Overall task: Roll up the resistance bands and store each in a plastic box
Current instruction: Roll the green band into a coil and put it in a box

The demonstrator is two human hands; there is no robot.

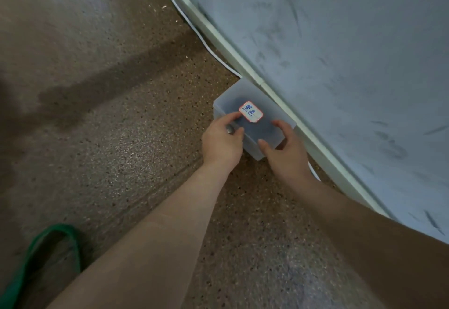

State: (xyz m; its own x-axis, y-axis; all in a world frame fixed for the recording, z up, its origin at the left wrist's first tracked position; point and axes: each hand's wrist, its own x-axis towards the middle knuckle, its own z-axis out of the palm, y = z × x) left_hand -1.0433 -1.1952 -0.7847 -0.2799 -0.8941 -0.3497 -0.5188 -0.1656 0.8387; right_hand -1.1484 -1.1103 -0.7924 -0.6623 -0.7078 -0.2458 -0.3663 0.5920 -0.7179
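On the speckled floor (121, 138), our left hand (222, 142) and right hand (285, 149) clasp the frosted, labelled plastic box (252, 124), something dark inside. The green resistance band (48, 255) lies unrolled, left to store.

Dim, soft focus; wide-angle edge bending; broad floor (121, 138) shadow.

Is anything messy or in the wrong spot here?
Yes. A green resistance band lies loose and unrolled on the floor, not stored in a box. Both hands, left hand and right hand, are on the labelled plastic box by the wall.
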